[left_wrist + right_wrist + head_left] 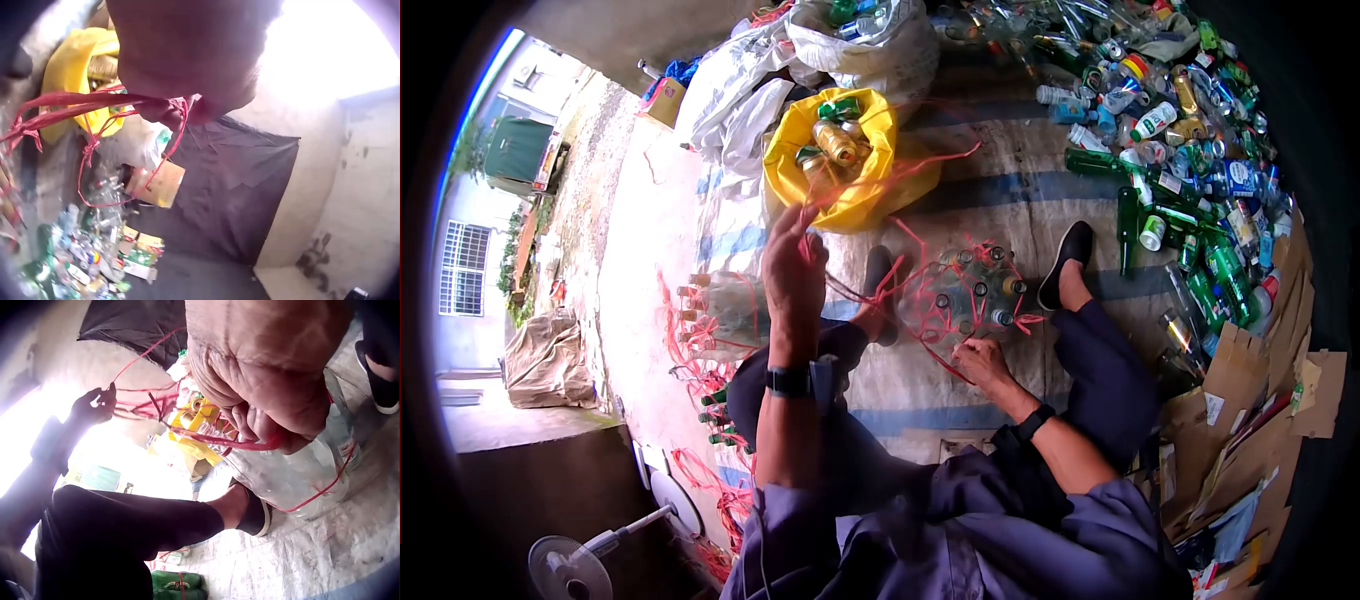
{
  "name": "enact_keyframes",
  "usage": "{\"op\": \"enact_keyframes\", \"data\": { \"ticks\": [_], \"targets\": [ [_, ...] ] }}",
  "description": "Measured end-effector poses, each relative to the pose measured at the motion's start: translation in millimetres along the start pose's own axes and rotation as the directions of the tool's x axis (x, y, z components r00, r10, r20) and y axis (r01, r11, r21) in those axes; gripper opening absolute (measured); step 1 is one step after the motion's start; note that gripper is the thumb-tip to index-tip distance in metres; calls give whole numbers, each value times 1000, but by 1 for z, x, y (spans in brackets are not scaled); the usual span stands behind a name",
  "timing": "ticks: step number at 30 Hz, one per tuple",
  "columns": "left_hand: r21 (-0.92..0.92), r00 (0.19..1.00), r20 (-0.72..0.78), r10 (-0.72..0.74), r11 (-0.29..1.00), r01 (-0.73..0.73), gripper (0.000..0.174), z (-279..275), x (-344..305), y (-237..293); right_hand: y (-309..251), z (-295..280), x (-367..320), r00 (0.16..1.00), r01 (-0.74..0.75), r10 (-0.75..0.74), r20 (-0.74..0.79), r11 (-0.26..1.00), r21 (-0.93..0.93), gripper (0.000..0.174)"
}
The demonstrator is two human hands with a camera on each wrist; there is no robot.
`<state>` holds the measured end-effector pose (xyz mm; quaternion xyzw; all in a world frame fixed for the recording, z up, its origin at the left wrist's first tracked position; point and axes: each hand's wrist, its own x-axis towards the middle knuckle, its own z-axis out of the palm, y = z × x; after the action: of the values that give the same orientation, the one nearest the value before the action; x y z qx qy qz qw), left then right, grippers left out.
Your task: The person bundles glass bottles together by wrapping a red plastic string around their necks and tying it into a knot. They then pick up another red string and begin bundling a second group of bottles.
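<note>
A bundle of clear glass bottles (965, 290) tied with red plastic string (870, 190) stands on the mat between the person's feet. My left hand (793, 262) is raised above the knees and grips several strands of the red string (94, 103), pulled taut. Lower down, my right hand (980, 362) rests against the near side of the bundle (300, 478) and pinches the red string (219, 440) under curled fingers. The strands run from the bundle up to the left hand (94, 406).
A yellow sack (845, 165) with cans sits beyond the bundle, a white sack (865, 40) behind it. A heap of green and clear bottles (1190, 150) fills the right. Flattened cardboard (1260, 420) lies at right. Another tied bottle bundle (720, 310) and loose red string (700, 470) lie at left.
</note>
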<state>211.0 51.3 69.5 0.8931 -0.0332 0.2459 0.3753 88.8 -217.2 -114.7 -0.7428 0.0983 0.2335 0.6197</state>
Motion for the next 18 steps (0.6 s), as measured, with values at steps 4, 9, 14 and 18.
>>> {"op": "enact_keyframes", "data": {
  "ticks": [4, 9, 14, 18],
  "targets": [
    [-752, 782, 146, -606, 446, 486, 33, -31, -50, -1, 0, -11, -4, 995, 104, -103, 12, 992, -67, 23],
    [-670, 659, 237, -714, 371, 643, 23, -36, -112, 6, 24, -19, 3, 986, 158, -165, -14, 962, -222, 23],
    [-371, 424, 668, -612, 220, 902, 38, 9, -228, -3, 38, -27, 15, 852, 485, -523, 23, 772, -410, 24],
    [-67, 219, 967, -126, 709, 702, 34, 47, -321, -59, 22, -31, 3, 845, 507, -532, 56, 764, -399, 24]
  ]
}}
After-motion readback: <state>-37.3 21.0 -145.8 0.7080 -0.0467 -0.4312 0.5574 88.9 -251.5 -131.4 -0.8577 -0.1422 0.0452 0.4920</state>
